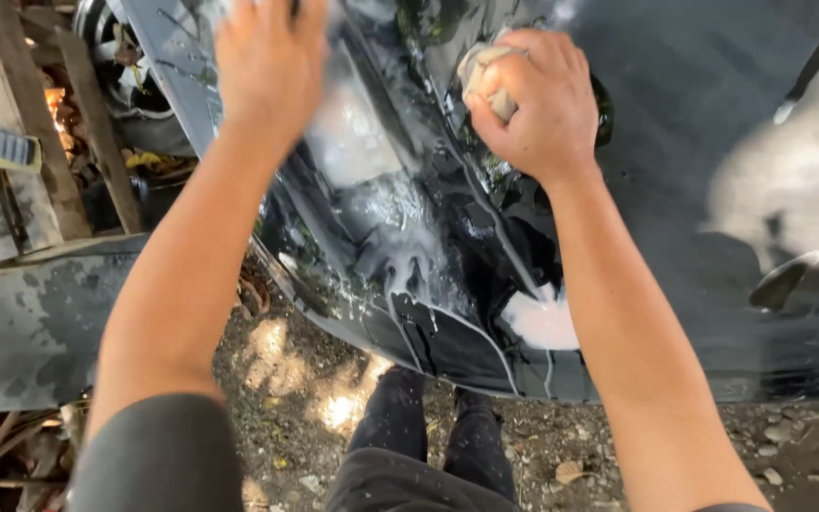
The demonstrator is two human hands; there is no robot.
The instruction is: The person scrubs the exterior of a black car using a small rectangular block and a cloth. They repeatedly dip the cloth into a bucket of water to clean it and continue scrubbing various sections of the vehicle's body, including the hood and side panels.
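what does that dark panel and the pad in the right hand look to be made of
The dark panel looks like painted sheet metal with a glossy finish: it mirrors light and sheds milky water in streaks. The tan pad gripped by the right hand looks soft, perhaps sponge or folded abrasive paper; too hidden to say which. The left hand presses flat on the wet panel.

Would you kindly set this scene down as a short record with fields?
setting: outdoors, gravel ground
surface: wet black car panel, white suds running down it
left hand: flat on the panel, blurred
right hand: closed on a beige sponge, pressed to the panel
to the left: wooden pallet, grey sheet, wheel
below: the person's dark-trousered legs
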